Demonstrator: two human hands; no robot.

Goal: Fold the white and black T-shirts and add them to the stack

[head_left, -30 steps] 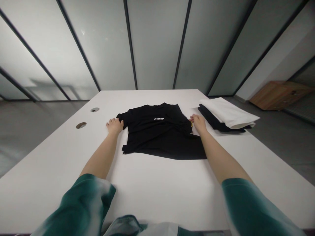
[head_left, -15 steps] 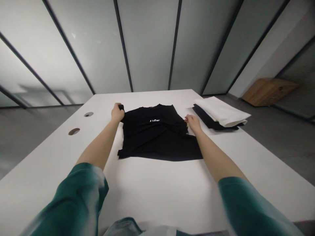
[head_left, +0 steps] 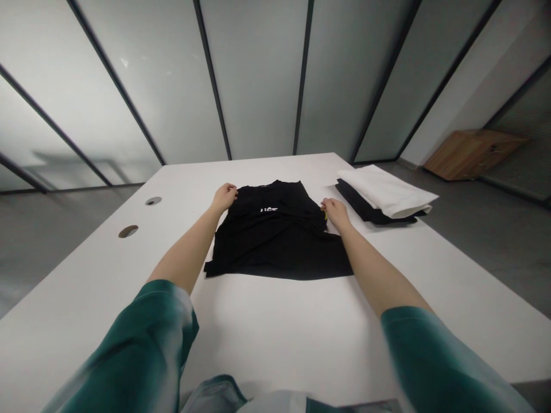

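Note:
A black T-shirt (head_left: 279, 246) with white lettering lies spread on the white table (head_left: 267, 327), its neckline toward the far edge and some creases across the middle. At its upper left, my left hand (head_left: 224, 197) has its fingers closed on the shirt's edge, with the left sleeve turned inward. My right hand (head_left: 337, 214) pinches the shirt's right side by the other sleeve, where a small yellow patch shows at the fingertips. Part of the lower right of the shirt is hidden behind my right forearm.
To the right lies a stack of folded cloth, a white piece (head_left: 387, 192) above a black one (head_left: 359, 203). Two round holes, one farther (head_left: 153, 201) and one nearer (head_left: 128, 232), sit in the table's left side. Frosted glass panels (head_left: 258, 80) stand behind; a wooden cabinet (head_left: 473, 154) is at far right.
My left hand has moved to the right, bringing the left sleeve inward over the shirt. My right hand has stayed nearly in place at the right side.

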